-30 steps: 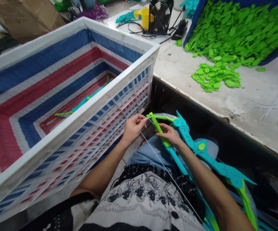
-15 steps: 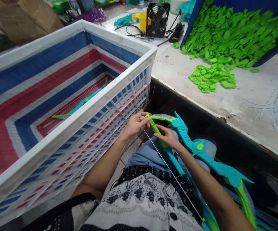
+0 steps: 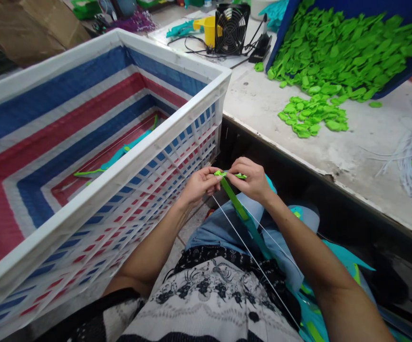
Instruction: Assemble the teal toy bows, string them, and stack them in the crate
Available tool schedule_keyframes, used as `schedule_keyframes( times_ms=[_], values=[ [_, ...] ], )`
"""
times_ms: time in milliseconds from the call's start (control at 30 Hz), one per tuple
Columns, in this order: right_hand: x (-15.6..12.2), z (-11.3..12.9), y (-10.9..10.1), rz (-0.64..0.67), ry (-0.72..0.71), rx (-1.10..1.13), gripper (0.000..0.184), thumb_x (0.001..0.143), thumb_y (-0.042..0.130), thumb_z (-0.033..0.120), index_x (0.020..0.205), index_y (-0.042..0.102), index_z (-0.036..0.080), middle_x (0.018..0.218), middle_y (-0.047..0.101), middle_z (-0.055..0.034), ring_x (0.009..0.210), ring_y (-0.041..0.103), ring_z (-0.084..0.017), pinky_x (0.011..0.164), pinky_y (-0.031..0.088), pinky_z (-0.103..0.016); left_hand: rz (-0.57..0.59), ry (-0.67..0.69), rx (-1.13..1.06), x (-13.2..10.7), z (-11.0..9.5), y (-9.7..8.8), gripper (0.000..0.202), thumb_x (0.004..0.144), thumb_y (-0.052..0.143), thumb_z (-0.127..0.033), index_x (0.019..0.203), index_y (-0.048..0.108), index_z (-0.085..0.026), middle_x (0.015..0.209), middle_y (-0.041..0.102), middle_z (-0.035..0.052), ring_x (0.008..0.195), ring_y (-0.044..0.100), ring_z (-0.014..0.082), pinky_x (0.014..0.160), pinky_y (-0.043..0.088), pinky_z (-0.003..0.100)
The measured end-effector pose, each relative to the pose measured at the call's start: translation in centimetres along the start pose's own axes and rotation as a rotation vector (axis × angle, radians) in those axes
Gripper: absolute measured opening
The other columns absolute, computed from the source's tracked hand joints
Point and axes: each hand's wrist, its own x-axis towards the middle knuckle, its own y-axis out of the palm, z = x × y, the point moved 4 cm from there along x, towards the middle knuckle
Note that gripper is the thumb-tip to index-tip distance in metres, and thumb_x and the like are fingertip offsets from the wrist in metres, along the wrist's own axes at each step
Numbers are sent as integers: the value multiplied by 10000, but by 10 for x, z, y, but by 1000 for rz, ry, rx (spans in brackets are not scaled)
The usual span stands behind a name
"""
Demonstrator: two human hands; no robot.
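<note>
Left hand (image 3: 200,184) and right hand (image 3: 253,180) pinch the green tip of the toy bow (image 3: 236,202) — both closed tight. It lies along the lap (image 3: 216,228), likely keeping the string (image 3: 248,251) taut.

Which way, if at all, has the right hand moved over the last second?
Yes. The right hand has slid up the toy bow to its green tip, closer to the white crate, and now pinches it beside the left hand.

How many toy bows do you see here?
3: first bow lies in the white crate; second bow is held by left hand and right hand; third bow is partly hidden beneath the right forearm.
</note>
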Motion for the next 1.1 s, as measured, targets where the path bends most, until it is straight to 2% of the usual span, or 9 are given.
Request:
schedule_keyframes(
  times_ms=[133, 233, 367, 433, 500, 600, 767, 933, 1100],
  values=[
    [11, -31, -8, -119, 208, 119, 152, 740, 605, 182, 590, 589, 167, 637, 533, 14, 610, 488, -98, 574, 373, -245, -172, 157, 343, -1, -4, 1, 245, 687, 708, -351, 808, 593, -171, 612, 552, -19, 526, 491, 99, 492, 373, 206],
    [24, -80, -45, -464, 494, 197, 138, 694, 620, 139, 574, 553, 137, 560, 485, 26, 548, 437, -78, 552, 346, -242, -288, 383, 578, -9, -8, 6, 92, 738, 626, -226, 821, 635, -189, 855, 622, 36, 792, 560, 156, 699, 442, 255],
    [29, -81, -76, -749, 568, 198, 125, 779, 532, 176, 661, 505, 144, 582, 437, 27, 538, 398, -73, 556, 358, -251, -75, 446, 584, -8, -11, 23, 154, 767, 553, -167, 823, 689, -212, 882, 654, 52, 898, 557, 196, 876, 411, 335],
    [21, -47, -60, -692, 460, 193, 121, 790, 571, 225, 698, 539, 154, 661, 501, 2, 630, 480, -109, 628, 416, -268, -20, 354, 431, 3, -17, 25, 132, 758, 586, -244, 786, 707, -199, 860, 663, 58, 877, 567, 203, 862, 419, 342],
    [9, -2, -23, -425, 215, 124, 117, 826, 558, 227, 720, 579, 183, 778, 563, -21, 796, 536, -157, 758, 446, -318, -19, 194, 199, 18, -24, 21, 226, 755, 597, -356, 813, 712, -171, 859, 669, 69, 823, 583, 195, 801, 443, 328],
    [-18, 29, 20, -392, 121, 65, 102, 836, 547, 205, 743, 590, 210, 824, 573, -30, 839, 532, -170, 782, 449, -347, -36, 111, 156, 30, -42, 10, 223, 695, 659, -357, 724, 698, -139, 862, 669, 77, 783, 588, 173, 739, 448, 281],
    [-23, 15, 43, -449, 246, 189, 101, 836, 546, 227, 744, 584, 210, 786, 562, -20, 786, 537, -156, 743, 452, -328, -211, 379, 667, 12, -75, -4, 33, 667, 652, -192, 642, 650, -170, 676, 614, 18, 662, 540, 131, 635, 435, 230],
    [-16, 10, 46, -511, 360, 331, 121, 831, 560, 274, 732, 578, 206, 775, 561, -15, 753, 543, -140, 685, 459, -288, -211, 123, 158, 1, -52, -2, 160, 710, 656, -289, 754, 602, -144, 644, 624, 16, 473, 543, 101, 446, 442, 209],
    [-14, 7, 38, -537, 366, 314, 124, 827, 579, 295, 748, 619, 208, 797, 550, -25, 766, 545, -143, 637, 466, -268, -134, -57, -72, 5, -34, -5, 315, 593, 796, -314, 760, 625, -108, 630, 642, 35, 530, 611, 113, 514, 528, 217]
  ],
)
